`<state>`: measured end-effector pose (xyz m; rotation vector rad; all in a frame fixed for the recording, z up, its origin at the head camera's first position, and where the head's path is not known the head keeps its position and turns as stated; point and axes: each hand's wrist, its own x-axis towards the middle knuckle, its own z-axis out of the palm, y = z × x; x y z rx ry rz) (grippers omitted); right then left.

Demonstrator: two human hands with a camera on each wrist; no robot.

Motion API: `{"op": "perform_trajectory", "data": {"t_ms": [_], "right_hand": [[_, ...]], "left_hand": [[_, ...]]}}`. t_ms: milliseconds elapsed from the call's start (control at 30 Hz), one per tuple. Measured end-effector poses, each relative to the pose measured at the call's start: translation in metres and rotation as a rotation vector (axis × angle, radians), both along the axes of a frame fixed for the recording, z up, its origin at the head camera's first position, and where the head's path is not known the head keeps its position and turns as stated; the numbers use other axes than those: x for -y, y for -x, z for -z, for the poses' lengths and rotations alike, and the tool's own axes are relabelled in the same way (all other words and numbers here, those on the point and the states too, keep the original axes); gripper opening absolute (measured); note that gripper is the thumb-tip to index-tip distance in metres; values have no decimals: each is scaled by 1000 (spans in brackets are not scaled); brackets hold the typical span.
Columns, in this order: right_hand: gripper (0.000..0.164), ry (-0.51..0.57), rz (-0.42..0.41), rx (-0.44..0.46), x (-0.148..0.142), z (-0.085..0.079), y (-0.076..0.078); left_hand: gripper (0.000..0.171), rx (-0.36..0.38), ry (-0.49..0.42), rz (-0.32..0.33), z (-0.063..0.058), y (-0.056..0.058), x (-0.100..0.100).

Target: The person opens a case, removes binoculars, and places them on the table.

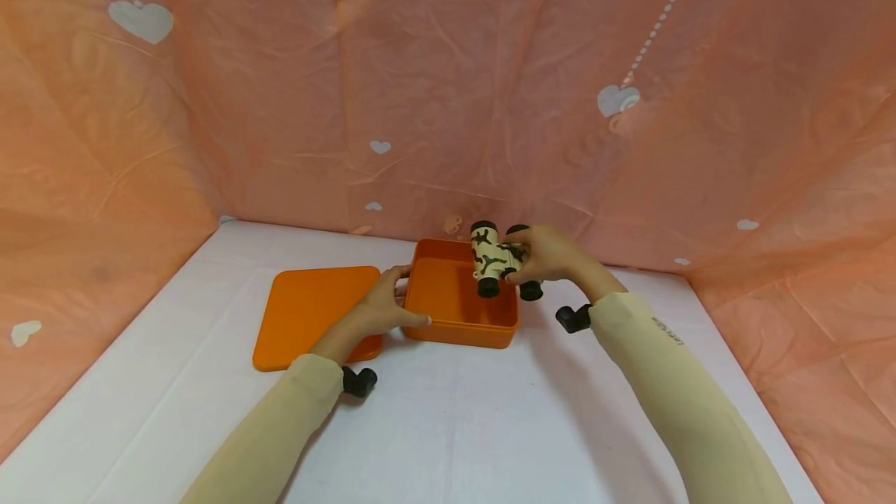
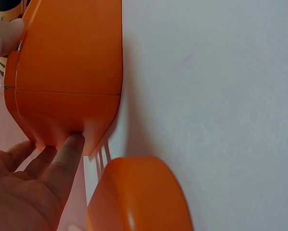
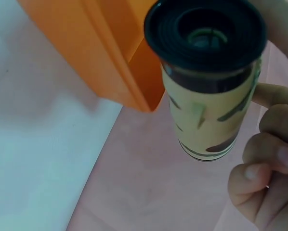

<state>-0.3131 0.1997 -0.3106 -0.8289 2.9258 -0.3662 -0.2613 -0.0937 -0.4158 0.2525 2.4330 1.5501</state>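
Camouflage-patterned binoculars (image 1: 488, 255) with black ends are in my right hand (image 1: 549, 253), which grips them by the middle over the right part of an orange box (image 1: 458, 333). One barrel shows large in the right wrist view, its black eyepiece (image 3: 206, 38) towards the camera. The box has no lid on and its inside is partly hidden by the binoculars. At its left front corner, my left hand (image 1: 381, 306) holds the box: the thumb (image 2: 9, 36) lies at the front rim and the fingertips (image 2: 74, 142) touch the left wall.
A flat orange lid (image 1: 308, 309) lies on the white table (image 1: 448, 426) left of the box, partly under my left forearm in the head view. Close behind the box hangs a pink-orange curtain (image 1: 420, 99) with hearts; it also flanks both sides of the table.
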Motion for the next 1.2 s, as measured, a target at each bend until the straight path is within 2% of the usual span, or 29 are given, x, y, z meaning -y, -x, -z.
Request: {"op": "perform_trajectory", "data": {"t_ms": [167, 533, 833, 1200], "right_hand": [[66, 10, 11, 9, -9, 1, 0], [63, 11, 13, -47, -29, 1, 0], [63, 5, 34, -45, -45, 1, -4], [62, -9, 66, -4, -68, 9, -8]], "left_hand": [[102, -2, 5, -2, -1, 0, 0], [102, -9, 12, -7, 0, 1, 0], [103, 9, 27, -9, 0, -1, 0], [102, 11, 31, -13, 0, -1, -1]]}}
